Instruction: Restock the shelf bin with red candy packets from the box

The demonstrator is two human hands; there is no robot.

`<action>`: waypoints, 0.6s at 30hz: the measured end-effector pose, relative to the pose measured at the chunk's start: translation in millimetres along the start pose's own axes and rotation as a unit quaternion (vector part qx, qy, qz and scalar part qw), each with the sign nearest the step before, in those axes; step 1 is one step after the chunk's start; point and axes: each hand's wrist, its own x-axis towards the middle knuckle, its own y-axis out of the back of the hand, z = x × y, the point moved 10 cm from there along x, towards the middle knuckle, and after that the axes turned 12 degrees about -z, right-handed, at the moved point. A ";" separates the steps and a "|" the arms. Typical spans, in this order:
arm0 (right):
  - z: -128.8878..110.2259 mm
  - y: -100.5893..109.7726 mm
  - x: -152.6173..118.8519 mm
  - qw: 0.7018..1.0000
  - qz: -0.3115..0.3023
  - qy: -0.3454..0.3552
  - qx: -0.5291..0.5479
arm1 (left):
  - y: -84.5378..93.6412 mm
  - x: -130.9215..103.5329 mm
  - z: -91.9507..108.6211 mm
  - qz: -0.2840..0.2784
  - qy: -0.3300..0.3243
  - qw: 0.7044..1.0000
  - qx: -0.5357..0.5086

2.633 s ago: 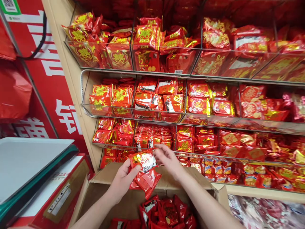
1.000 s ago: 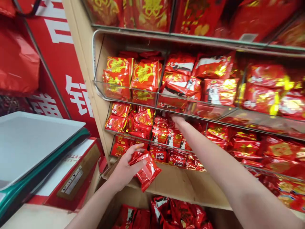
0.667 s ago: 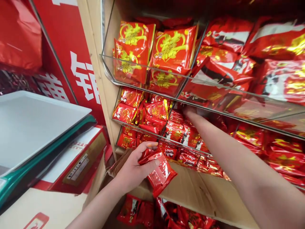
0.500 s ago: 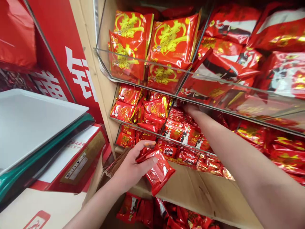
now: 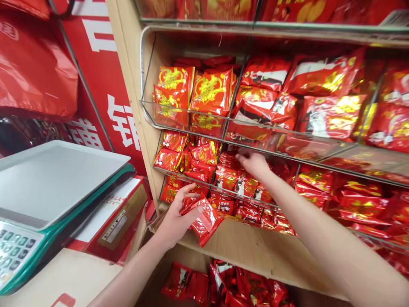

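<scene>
- Plainly, in the head view, the left hand [image 5: 177, 217] carries a red packet [image 5: 207, 219], held out above the carton [image 5: 255, 249] and just in front of the shelf [image 5: 126, 64]; whether others lie behind it is hard to tell.
- Its grip is narrow: thumb flat across the near face, fingers behind, the forefinger raised past the top edge.
- The right hand [image 5: 255, 164] reaches in beneath the upper tray [image 5: 319, 147], over the rear of a row [image 5: 228, 160] of similar packets. Its fingers look bent, but I cannot tell whether the grip holds anything.
- Judging by the glossy, creased film, the packet should be light and soft, rather slippery, and liable to wrinkle or slide if pinched by a corner.
- Best hold, I think, is thumb and fingers across the middle, lightly, since the contents may crush; those in the row seem easiest to take by their upper edges.
- Against half a second ago, the right hand shows more of its fingers, which the upper tray then largely hid.
- The left hand keeps the same hold on the packet.
- The camera takes in more now: the scale [image 5: 64, 179] at the left shows its keypad.
</scene>
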 end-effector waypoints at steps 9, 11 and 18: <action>-26.3 -86.1 -138.6 0.914 -0.227 0.018 0.335 | -28.8 17.7 24.0 -0.032 -0.038 0.999 -0.006; -10.3 -85.4 -140.6 0.904 -0.219 -0.026 0.366 | -35.6 22.3 23.2 -0.033 -0.020 0.999 -0.028; 6.6 -16.7 -149.7 0.943 0.027 0.087 0.321 | -38.3 19.3 -9.2 -0.042 0.106 0.990 -0.082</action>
